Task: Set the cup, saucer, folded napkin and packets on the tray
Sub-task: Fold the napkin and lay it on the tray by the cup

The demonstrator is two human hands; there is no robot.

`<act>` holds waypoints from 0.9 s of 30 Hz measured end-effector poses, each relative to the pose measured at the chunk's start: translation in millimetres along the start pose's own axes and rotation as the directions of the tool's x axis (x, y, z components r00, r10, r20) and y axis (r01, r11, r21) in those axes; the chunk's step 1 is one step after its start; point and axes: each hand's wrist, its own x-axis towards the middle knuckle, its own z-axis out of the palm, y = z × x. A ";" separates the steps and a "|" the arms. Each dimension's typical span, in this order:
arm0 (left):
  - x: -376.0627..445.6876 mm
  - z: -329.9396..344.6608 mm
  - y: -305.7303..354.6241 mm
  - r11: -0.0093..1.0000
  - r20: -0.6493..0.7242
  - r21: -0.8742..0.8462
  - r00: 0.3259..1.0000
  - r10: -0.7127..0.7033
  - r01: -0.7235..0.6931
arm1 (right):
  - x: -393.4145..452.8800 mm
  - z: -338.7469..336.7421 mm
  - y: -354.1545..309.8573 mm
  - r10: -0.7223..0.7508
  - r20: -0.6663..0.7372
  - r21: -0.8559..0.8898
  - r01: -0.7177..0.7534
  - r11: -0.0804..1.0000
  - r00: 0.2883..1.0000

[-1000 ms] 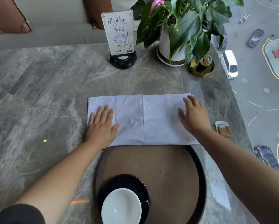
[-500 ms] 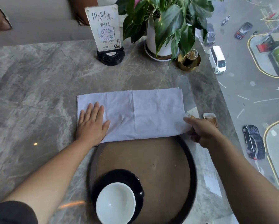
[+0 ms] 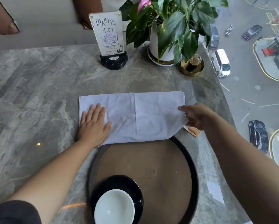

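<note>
A white napkin (image 3: pixel 140 115), folded into a long rectangle, lies on the marble table just beyond the round brown tray (image 3: pixel 151 159). My left hand (image 3: pixel 93 125) presses flat on its left end. My right hand (image 3: pixel 198 116) pinches the napkin's right edge and has lifted the near right corner off the table. On the tray's near left part sits a white cup (image 3: pixel 114 207) on a black saucer (image 3: pixel 135 186). A brown packet (image 3: pixel 193 130) lies on the table beneath my right hand, partly hidden.
At the back stand a table sign on a black base (image 3: pixel 109 38), a potted plant in a white pot (image 3: pixel 161 38) and a gold toothpick holder (image 3: pixel 192 65). The table's right edge curves beside a window looking down on a street.
My right hand slid off the napkin's top to its right edge, took hold of it and raised the near right corner. The left hand stayed flat on the left end.
</note>
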 end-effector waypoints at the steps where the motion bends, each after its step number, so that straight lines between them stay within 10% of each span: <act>1: -0.1 -0.1 0.2 1.000 -0.001 -0.001 1.000 0.000 0.000 | 0.5 0.2 1.1 -0.008 -0.029 -0.011 0.007 1.000 1.000; 7: 0.3 -1.2 1.2 1.000 -0.007 0.006 1.000 0.003 -0.003 | 0.1 -2.7 6.3 -0.014 -0.059 -0.126 0.007 0.992 0.998; 18: 19.3 -8.8 6.6 1.000 0.001 -0.020 1.000 -0.023 0.023 | 9.1 -37.3 -18.4 0.052 0.263 0.211 -0.110 0.971 0.963; 27: 53.8 -20.0 19.8 0.999 0.060 -0.024 0.998 -0.026 0.028 | 20.0 -43.1 -38.4 -0.307 0.112 -0.018 0.311 0.950 0.945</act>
